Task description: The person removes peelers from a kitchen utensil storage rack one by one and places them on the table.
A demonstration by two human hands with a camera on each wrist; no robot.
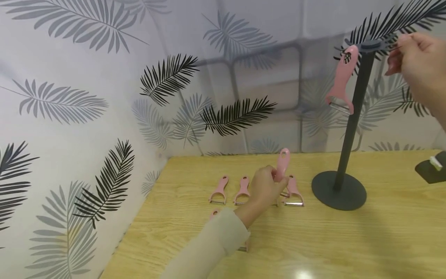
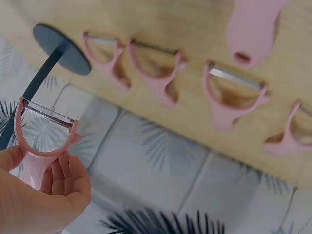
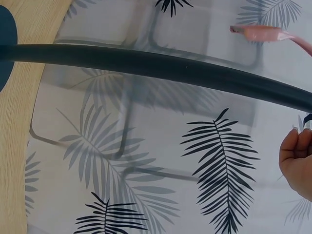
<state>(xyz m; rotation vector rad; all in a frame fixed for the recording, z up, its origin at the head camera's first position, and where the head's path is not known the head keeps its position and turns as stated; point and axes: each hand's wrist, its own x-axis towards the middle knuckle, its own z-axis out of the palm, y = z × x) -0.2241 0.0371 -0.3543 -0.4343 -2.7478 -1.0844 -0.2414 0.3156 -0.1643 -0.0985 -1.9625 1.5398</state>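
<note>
My left hand (image 1: 263, 186) grips a pink peeler (image 1: 283, 162) by its handle, above the table. In the left wrist view, fingers and thumb close round that handle, and the metal blade (image 2: 48, 116) points away from the hand. Up at the top of a black stand (image 1: 355, 104), my right hand (image 1: 423, 58) pinches one of the thin hooks (image 1: 393, 47). Another pink peeler (image 1: 343, 77) hangs from the stand's left side, blade downward. Only the right hand's fingers (image 3: 296, 144) enter the right wrist view, at its edge beside the pole.
Several pink peelers, such as this one (image 1: 242, 186), lie in a row on the wooden table (image 1: 296, 244). My left sleeve (image 1: 216, 240) partly covers others nearer me. The stand's round base (image 1: 324, 193) is right of the row. Leaf-patterned covering (image 1: 115, 128) backs the table.
</note>
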